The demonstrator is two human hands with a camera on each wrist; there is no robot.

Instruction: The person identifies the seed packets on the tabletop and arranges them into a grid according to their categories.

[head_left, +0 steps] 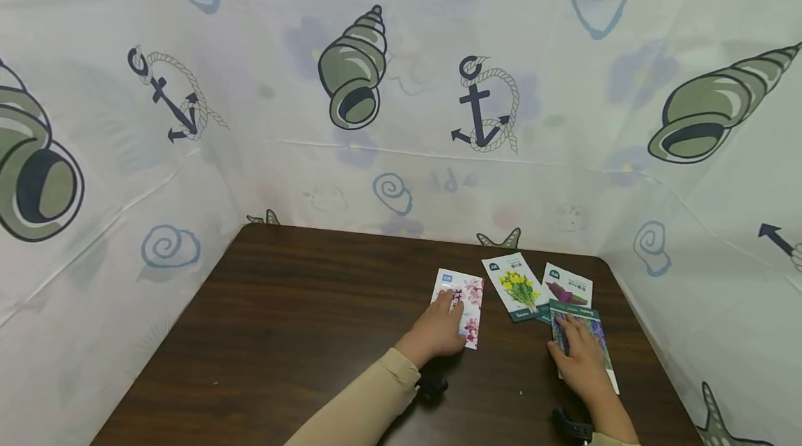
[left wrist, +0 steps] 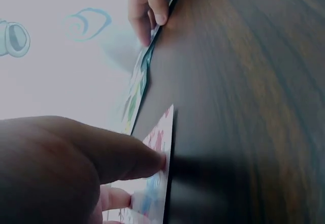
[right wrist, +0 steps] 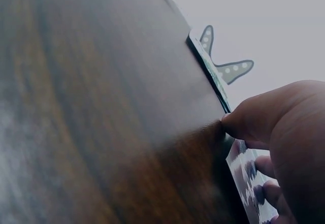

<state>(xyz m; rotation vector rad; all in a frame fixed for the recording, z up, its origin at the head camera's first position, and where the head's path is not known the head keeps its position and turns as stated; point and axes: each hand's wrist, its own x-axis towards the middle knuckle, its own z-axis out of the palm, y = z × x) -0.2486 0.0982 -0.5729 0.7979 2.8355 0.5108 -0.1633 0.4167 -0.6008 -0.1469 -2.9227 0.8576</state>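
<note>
In the head view, a long beige sleeve [head_left: 360, 404] covers the left arm, rising from the bottom centre of the frame. Its cloth is plain and softly creased, ending in a slightly gathered cuff [head_left: 399, 367] at the wrist. A small black device [head_left: 432, 387] shows beneath that cuff. At the lower right, the other arm wears a curved black wrist unit [head_left: 571, 425], with a sliver of similar pale sleeve [head_left: 606, 440] at the bottom edge. Both hands [head_left: 438, 328] are bare.
</note>
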